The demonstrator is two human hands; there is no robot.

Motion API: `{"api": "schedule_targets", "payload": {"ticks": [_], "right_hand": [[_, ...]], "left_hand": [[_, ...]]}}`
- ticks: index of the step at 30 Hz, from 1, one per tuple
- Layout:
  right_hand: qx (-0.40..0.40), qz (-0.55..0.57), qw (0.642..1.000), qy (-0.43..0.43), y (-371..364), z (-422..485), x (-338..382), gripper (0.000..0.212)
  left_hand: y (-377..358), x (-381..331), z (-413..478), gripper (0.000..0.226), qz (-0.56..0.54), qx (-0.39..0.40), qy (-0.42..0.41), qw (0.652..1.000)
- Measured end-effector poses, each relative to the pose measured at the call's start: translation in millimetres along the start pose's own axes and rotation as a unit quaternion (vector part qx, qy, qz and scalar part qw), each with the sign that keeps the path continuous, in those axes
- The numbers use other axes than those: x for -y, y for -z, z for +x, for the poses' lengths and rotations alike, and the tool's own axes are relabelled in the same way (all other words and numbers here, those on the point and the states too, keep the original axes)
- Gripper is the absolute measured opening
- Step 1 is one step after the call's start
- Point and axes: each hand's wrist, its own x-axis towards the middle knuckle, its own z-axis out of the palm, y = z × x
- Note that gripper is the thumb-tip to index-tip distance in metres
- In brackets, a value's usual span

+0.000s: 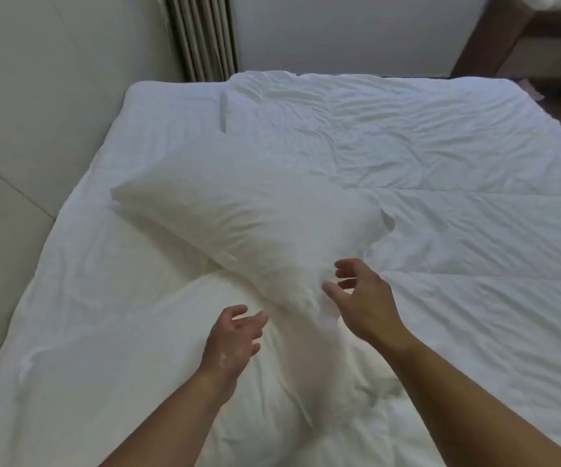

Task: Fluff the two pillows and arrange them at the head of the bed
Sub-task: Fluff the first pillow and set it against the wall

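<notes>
A white pillow (pixel 238 210) lies slanted across the middle of the bed, its near end resting on a second white pillow (pixel 205 358) that lies closer to me. My left hand (pixel 233 338) hovers over the nearer pillow, fingers spread, holding nothing. My right hand (pixel 359 298) is at the near corner of the slanted pillow, fingers apart and curled, holding nothing. The picture is blurred around the pillow's near corner.
A rumpled white duvet (pixel 440 163) covers the right part of the bed. The padded headboard wall (pixel 36 129) runs along the left. A grey curtain (pixel 201 35) hangs at the far corner. Wooden furniture (pixel 508 45) stands at the far right.
</notes>
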Motion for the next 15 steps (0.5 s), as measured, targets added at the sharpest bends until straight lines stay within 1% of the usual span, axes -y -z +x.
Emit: {"api": "schedule_targets", "payload": {"ticks": [3, 7, 8, 11, 15], "right_hand": [[-0.016, -0.065, 0.997, 0.033, -3.3, 55.9, -5.5, 0.052], [-0.013, -0.118, 0.992, 0.053, -10.1, 123.6, -14.5, 0.062], [-0.018, -0.128, 0.990, 0.055, -11.1, 137.3, -17.7, 0.065], [-0.025, -0.142, 0.989, 0.035, -12.9, 180.7, -29.0, 0.081], [0.030, -0.138, 0.990, -0.019, -15.6, 231.6, -42.5, 0.121]], "left_hand": [[-23.0, -12.2, 34.9, 0.068, 0.001, -0.030, 0.010, 0.999], [-49.8, -18.7, 84.5, 0.111, -0.065, -0.069, 0.018, 0.995], [-54.7, -18.5, 95.0, 0.117, -0.081, -0.076, 0.019, 0.994], [-73.6, -17.2, 119.2, 0.114, -0.121, -0.096, -0.001, 0.988], [-93.6, -18.4, 138.8, 0.110, -0.141, -0.110, -0.009, 0.984]]}}
